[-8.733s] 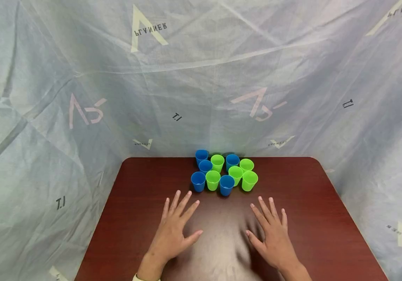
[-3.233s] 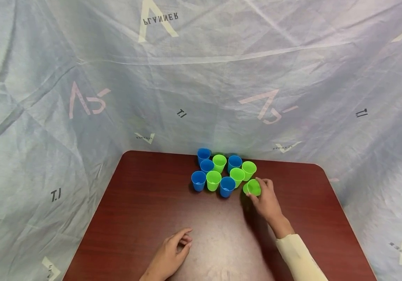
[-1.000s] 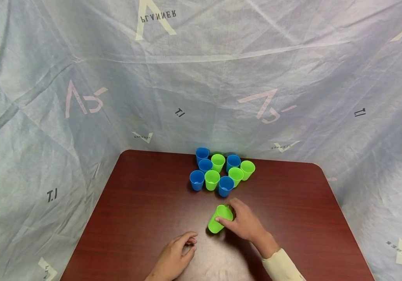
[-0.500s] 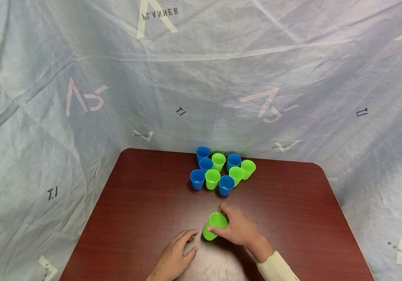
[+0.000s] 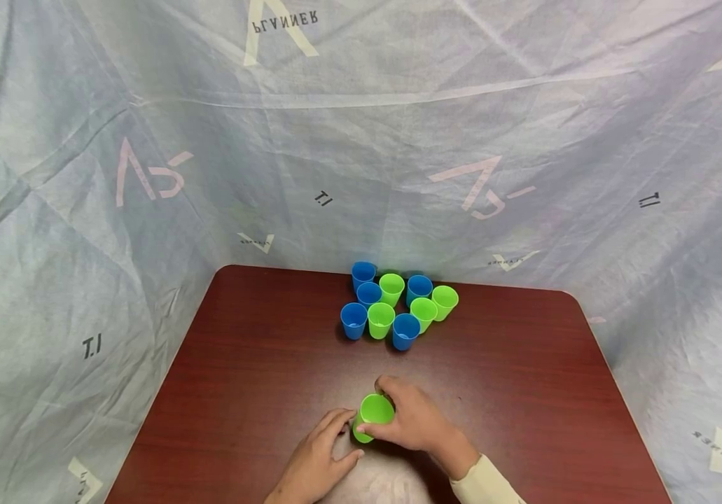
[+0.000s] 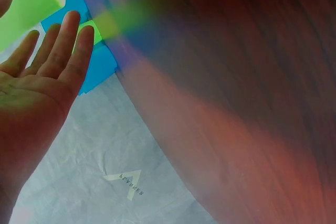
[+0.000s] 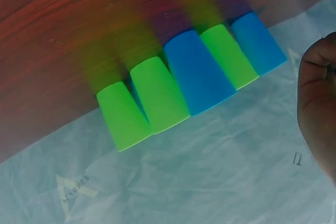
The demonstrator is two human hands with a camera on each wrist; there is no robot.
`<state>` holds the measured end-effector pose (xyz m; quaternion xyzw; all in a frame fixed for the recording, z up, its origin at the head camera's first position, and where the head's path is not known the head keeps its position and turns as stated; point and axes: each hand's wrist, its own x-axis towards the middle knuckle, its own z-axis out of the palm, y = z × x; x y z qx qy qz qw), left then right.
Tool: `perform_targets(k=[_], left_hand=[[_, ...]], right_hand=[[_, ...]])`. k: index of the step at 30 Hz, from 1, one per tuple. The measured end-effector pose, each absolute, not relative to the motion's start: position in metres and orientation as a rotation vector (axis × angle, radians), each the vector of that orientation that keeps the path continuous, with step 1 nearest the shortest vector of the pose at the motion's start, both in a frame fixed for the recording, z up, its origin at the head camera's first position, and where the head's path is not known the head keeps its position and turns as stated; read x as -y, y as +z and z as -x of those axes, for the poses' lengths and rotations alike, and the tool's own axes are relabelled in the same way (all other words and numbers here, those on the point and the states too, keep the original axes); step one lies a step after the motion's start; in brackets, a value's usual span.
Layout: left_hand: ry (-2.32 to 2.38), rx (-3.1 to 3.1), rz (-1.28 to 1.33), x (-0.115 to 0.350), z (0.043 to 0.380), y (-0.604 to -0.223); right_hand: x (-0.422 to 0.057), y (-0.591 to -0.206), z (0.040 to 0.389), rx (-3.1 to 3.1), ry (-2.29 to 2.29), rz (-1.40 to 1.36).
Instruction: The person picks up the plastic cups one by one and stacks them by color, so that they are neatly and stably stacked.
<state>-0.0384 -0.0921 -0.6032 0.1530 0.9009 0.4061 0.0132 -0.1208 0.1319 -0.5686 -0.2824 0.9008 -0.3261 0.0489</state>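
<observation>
A green plastic cup (image 5: pixel 376 409), slightly tilted, is low over the near middle of the table. My right hand (image 5: pixel 420 420) grips it from the right, with the thumb across its near side. On the cup's left, my left hand (image 5: pixel 319 455) has its fingers extended and spread, close beside the cup; whether the fingertips touch it I cannot tell. In the left wrist view the left hand (image 6: pixel 42 82) shows a bare palm, and the green cup (image 6: pixel 29 9) is beyond the fingers. Only part of the right hand (image 7: pixel 320 98) enters the right wrist view.
Several blue and green cups stand upright in a cluster at the table's back, including a blue cup (image 5: pixel 406 332) in front and a green cup (image 5: pixel 445 302) at right. Grey printed cloth (image 5: pixel 348 154) hangs around the brown table (image 5: pixel 512 371).
My right hand took a green cup from the cluster's right front and brought it nearer and leftward, towards my left hand. My left hand relaxed from its spread pose, then opened its fingers slightly.
</observation>
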Motion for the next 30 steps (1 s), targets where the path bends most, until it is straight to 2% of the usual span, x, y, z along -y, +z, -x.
perform_targets(k=[20,30], left_hand=[[1.279,-2.732,-0.398,0.089,0.037,-0.608],[1.343,-2.691,-0.427,0.092,0.038,-0.616]], right_hand=[[-0.114,-0.583,0.102,-2.636,-0.934,1.088],[-0.112,-0.583,0.1,-2.611,-0.915,1.116]])
